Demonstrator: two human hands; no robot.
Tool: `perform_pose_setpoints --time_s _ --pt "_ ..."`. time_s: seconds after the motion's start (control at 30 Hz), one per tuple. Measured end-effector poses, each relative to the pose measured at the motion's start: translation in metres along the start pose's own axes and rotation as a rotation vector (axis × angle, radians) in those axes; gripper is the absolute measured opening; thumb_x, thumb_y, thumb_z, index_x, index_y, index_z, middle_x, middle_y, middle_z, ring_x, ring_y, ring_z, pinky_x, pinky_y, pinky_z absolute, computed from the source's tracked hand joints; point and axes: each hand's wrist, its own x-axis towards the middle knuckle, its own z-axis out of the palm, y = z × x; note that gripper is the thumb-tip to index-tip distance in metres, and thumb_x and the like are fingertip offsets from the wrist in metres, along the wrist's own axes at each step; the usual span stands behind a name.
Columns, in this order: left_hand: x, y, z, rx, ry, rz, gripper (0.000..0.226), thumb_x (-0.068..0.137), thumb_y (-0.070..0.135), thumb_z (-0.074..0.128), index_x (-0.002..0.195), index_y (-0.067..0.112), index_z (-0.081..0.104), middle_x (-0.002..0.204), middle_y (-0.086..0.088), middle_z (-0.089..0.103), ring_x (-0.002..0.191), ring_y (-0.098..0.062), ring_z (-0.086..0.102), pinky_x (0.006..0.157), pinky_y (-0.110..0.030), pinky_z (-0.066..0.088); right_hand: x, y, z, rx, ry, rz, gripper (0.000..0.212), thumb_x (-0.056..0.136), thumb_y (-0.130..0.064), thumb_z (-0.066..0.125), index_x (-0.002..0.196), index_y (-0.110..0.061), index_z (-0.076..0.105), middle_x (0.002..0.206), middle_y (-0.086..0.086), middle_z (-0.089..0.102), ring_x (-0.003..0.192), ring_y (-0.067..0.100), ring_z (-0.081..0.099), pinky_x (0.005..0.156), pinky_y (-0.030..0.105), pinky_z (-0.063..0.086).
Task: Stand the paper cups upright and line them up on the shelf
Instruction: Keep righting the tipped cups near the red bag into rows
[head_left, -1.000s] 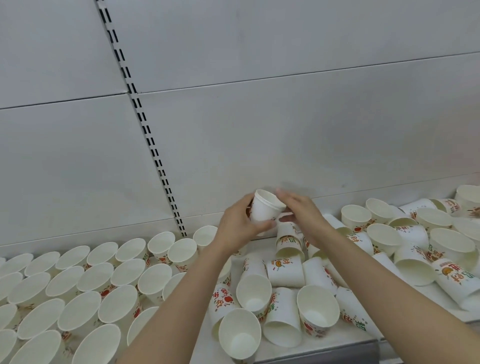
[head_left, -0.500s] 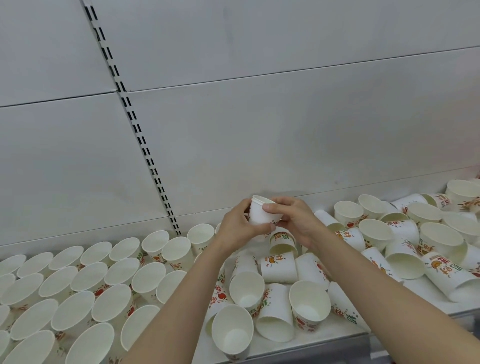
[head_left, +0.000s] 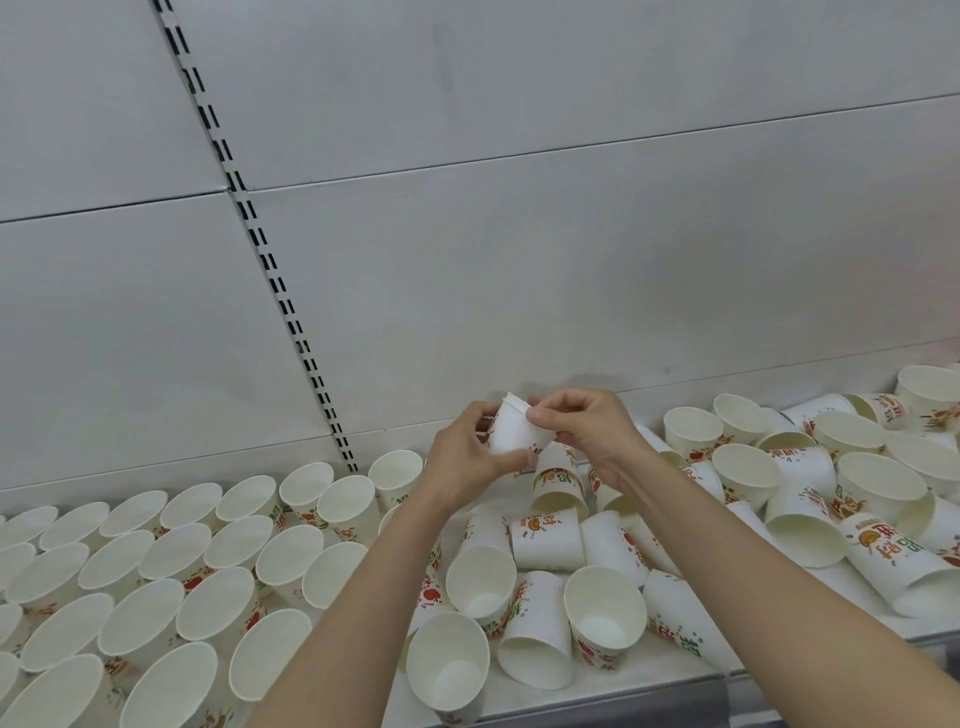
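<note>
We hold a small stack of nested paper cups (head_left: 514, 428) above the shelf (head_left: 649, 691), just in front of the grey back panel (head_left: 519, 260). Our left hand (head_left: 467, 467) closes around its lower part, thumb along the base; our right hand (head_left: 582, 431) pinches near the rim with thumb and fingertips. Below and to the right lies a jumble of tipped cups (head_left: 571, 571), some touching our forearms. To the left stand upright cups in rows (head_left: 171, 561), mouths empty. A slotted upright strip (head_left: 270, 270) runs down the panel. How many cups are nested in the stack we cannot tell; the print is hidden by our fingers.
</note>
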Motion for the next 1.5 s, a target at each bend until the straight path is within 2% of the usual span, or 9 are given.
perform_pose_setpoints --time_s 0.17,0.33,0.5,0.7,0.83,0.93,1.13,1.33,1.5 --pt "-0.008 -0.018 -0.005 -0.01 0.058 -0.026 0.06 0.066 0.037 0.086 0.117 0.031 0.055 0.106 0.016 0.064 0.095 -0.005 0.061 0.074 -0.024 0.052 0.013 -0.031 -0.02 0.005 0.077 -0.111 0.012 0.08 -0.001 0.071 0.078 -0.003 0.059 0.094 0.01 0.068 0.083 0.02 0.062 0.079 0.037 0.057" --pt "0.003 -0.006 0.001 -0.182 0.084 0.075 0.081 0.068 0.025 0.083 0.131 0.047 0.036 0.118 0.012 0.059 0.102 -0.01 0.061 0.085 -0.031 0.053 0.008 -0.026 -0.021 -0.104 0.184 -0.271 0.009 0.083 -0.007 0.07 0.081 -0.001 0.063 0.089 0.0 0.07 0.077 0.007 0.062 0.074 0.024 0.053" --pt "0.015 -0.021 0.024 0.319 0.09 -0.03 0.083 0.067 0.043 0.077 0.138 0.037 0.035 0.12 0.01 0.059 0.113 -0.015 0.052 0.102 -0.036 0.033 -0.002 -0.006 -0.037 -0.14 0.273 -0.276 0.01 0.084 -0.012 0.07 0.082 -0.003 0.066 0.093 -0.002 0.071 0.078 0.008 0.061 0.073 0.024 0.051" --pt "0.02 -0.039 0.039 0.773 0.067 -0.039 0.086 0.067 0.065 0.071 0.138 0.028 0.039 0.14 0.005 0.043 0.127 -0.021 0.037 0.101 -0.036 0.022 -0.006 0.002 -0.055 -0.243 0.31 -0.267 0.008 0.083 -0.015 0.07 0.079 -0.01 0.065 0.1 -0.004 0.07 0.091 0.015 0.064 0.077 0.033 0.052" --pt "0.016 -0.035 0.04 0.724 0.102 0.045 0.084 0.071 0.06 0.07 0.142 0.029 0.037 0.145 0.004 0.03 0.133 -0.023 0.027 0.106 -0.035 0.013 -0.006 0.009 -0.064 -0.339 0.304 -0.259 0.008 0.082 -0.017 0.071 0.078 -0.014 0.065 0.103 -0.008 0.069 0.094 0.016 0.064 0.081 0.042 0.055" --pt "0.015 -0.02 0.046 0.562 -0.092 0.24 0.072 0.076 0.048 0.064 0.143 0.034 0.04 0.146 0.007 0.035 0.136 -0.019 0.028 0.107 -0.032 0.014 -0.007 0.014 -0.069 -0.394 0.34 -0.268 0.011 0.08 -0.021 0.072 0.074 -0.022 0.064 0.1 -0.012 0.068 0.093 0.017 0.063 0.081 0.046 0.054" --pt "0.027 -0.005 0.073 0.88 -0.375 0.242 0.061 0.086 0.038 0.058 0.144 0.033 0.038 0.149 0.001 0.039 0.137 -0.022 0.034 0.115 -0.044 0.005 -0.009 0.015 -0.075 -0.445 0.38 -0.328 0.01 0.081 -0.02 0.072 0.075 -0.021 0.063 0.098 -0.014 0.067 0.09 0.015 0.062 0.08 0.043 0.053" --pt "0.033 -0.011 0.082 1.02 -0.184 0.369 0.038 0.093 0.018 0.046 0.129 0.027 0.055 0.118 0.001 0.065 0.112 -0.026 0.055 0.113 -0.04 0.008 -0.008 0.026 -0.082 -0.428 0.446 -0.344 0.008 0.082 -0.018 0.07 0.077 -0.02 0.063 0.101 -0.012 0.067 0.093 0.018 0.061 0.08 0.039 0.051" --pt "0.033 -0.005 0.061 0.676 0.099 0.387 0.033 0.093 0.014 0.05 0.12 0.027 0.064 0.11 0.003 0.069 0.101 -0.024 0.062 0.091 -0.034 0.038 -0.002 0.031 -0.085 -0.464 0.554 -0.404 0.007 0.082 -0.014 0.067 0.081 -0.018 0.062 0.111 -0.008 0.062 0.105 0.011 0.055 0.09 0.037 0.046"
